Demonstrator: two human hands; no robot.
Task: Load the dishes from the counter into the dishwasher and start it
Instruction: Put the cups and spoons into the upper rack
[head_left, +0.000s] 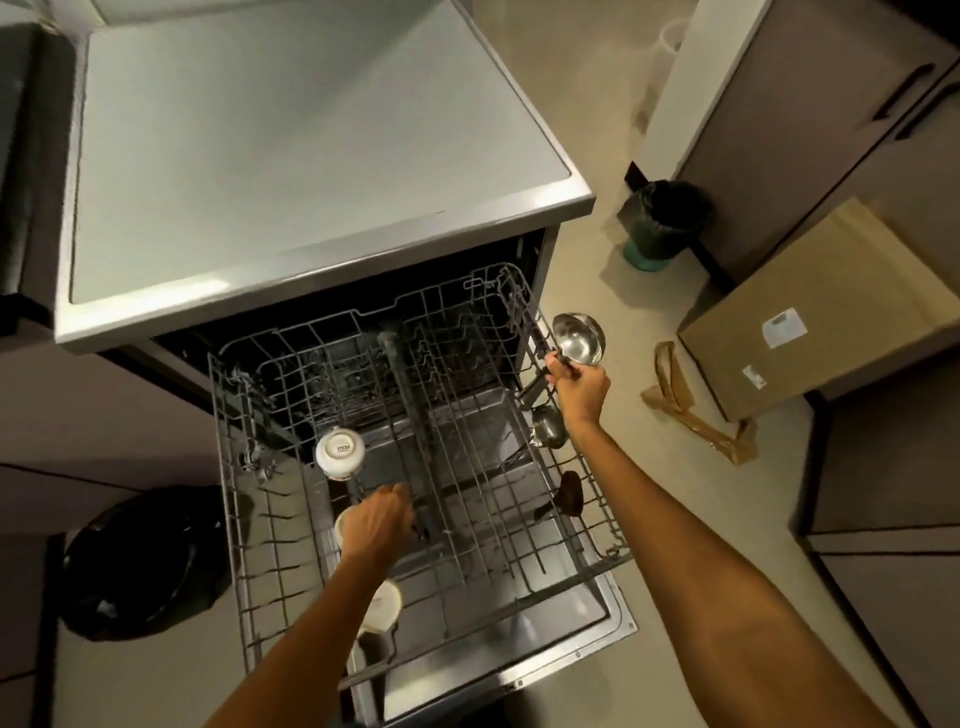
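Note:
The dishwasher's upper wire rack (291, 597) is pulled out over the open door (587, 639). A white cup (340, 451) sits upside down in the rack's left half, and a white bowl (382, 605) lies nearer to me. My left hand (379, 519) reaches down onto another white cup (341, 527) in the rack, fingers curled over it. My right hand (582, 387) grips the handle of a steel ladle (579, 338) above the rack's right edge. A second steel ladle (548, 427) and a dark spoon (569, 493) lie along the rack's right side.
The steel counter top (311, 145) covers the dishwasher. A black bin bag (145, 561) sits on the floor to the left. To the right stand a small green bin (660, 223), a cardboard box (810, 312) and a paper bag (691, 405).

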